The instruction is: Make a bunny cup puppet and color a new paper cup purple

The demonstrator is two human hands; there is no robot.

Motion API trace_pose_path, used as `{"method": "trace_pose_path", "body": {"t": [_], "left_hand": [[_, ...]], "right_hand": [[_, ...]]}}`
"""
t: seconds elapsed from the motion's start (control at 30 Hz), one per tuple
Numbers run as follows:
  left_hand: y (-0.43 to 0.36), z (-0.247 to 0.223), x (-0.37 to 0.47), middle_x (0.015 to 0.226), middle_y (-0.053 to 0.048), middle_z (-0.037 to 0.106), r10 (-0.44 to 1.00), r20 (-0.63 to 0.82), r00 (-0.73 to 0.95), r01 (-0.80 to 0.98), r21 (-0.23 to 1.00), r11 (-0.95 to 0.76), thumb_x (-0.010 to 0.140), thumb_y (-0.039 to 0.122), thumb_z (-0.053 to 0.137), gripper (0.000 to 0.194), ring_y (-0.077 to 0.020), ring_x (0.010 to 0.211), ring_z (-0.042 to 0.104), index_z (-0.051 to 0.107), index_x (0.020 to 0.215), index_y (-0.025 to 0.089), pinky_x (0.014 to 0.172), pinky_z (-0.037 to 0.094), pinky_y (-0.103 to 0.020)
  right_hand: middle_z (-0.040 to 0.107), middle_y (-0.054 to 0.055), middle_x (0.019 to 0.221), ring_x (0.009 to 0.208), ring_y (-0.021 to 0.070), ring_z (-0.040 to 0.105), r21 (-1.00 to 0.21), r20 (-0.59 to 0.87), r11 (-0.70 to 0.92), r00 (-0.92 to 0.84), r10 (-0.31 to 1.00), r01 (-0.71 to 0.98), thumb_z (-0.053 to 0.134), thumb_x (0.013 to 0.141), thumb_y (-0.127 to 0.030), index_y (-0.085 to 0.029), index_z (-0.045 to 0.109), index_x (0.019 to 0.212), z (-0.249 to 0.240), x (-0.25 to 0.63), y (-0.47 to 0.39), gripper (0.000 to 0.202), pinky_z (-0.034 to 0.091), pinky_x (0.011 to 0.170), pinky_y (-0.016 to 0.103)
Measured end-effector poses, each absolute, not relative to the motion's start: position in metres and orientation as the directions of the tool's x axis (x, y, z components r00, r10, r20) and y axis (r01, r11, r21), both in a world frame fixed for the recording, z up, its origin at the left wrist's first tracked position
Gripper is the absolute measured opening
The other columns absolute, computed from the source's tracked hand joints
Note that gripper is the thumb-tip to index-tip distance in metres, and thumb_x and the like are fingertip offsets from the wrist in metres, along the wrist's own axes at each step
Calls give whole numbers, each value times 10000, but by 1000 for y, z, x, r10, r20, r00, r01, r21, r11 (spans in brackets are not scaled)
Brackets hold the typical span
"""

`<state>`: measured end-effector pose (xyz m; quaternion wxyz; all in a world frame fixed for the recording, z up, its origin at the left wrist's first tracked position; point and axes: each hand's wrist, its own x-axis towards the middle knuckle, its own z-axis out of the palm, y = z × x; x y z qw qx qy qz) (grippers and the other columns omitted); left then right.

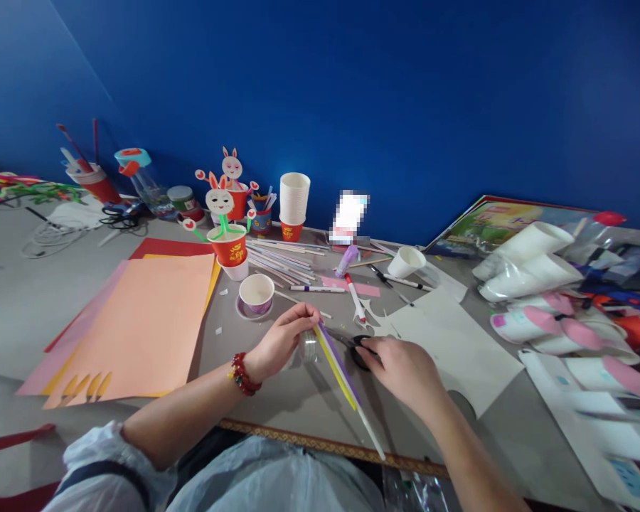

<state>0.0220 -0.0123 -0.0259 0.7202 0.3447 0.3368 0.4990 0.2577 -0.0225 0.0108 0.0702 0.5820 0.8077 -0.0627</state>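
My left hand [293, 331] is pinched around the top end of a bundle of thin sticks [337, 366], coloured yellow, purple and white. The bundle slants down to the right, its white end reaching the table's front edge. In my right hand [402, 366] are black-handled scissors [360, 352], their blades pointing left at the sticks close below my left fingers. Whether the blades touch the sticks I cannot tell. A roll of clear tape [309, 348] stands just behind the bundle, partly hidden by my left hand.
Coloured paper sheets [154, 313] lie on the left. Beyond my hands are a paper cup [257, 291], rabbit-decorated red cups [229, 249], loose pale sticks [282, 263], markers [355, 299] and a stack of white cups [294, 199]. White paper [459, 348] and bagged cups [533, 270] occupy the right.
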Motion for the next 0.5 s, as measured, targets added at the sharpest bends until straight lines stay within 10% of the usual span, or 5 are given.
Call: {"method": "trace_pose_path", "body": {"t": [0.1,0.3,0.5], "left_hand": [[-12,-25,22,857,-27,621,950,-134,282,-480,838,260,852,284,707,115,-167,878,569,674,851,174,839,421,-255],[-14,-21,22,865,-29,607,948,-127,290,-476,841,258,860,281,701,120,-158,858,541,667,873,167,811,405,-250],[-10,-22,20,882,-44,579,930,-114,349,-602,733,316,824,276,681,175,-162,848,525,688,953,158,779,419,-260]], "right_hand": [[779,90,806,766,272,753,-117,-150,292,-308,940,949,455,1020,-377,-214,742,831,19,248,-20,381,450,611,305],[724,3,791,635,152,655,-811,-121,181,-461,879,557,665,884,-434,-217,644,879,12,220,-17,218,446,589,235],[580,-41,596,541,117,534,-985,-167,-132,-393,904,115,682,842,-452,-205,528,743,-11,210,-8,308,399,536,220]]}}
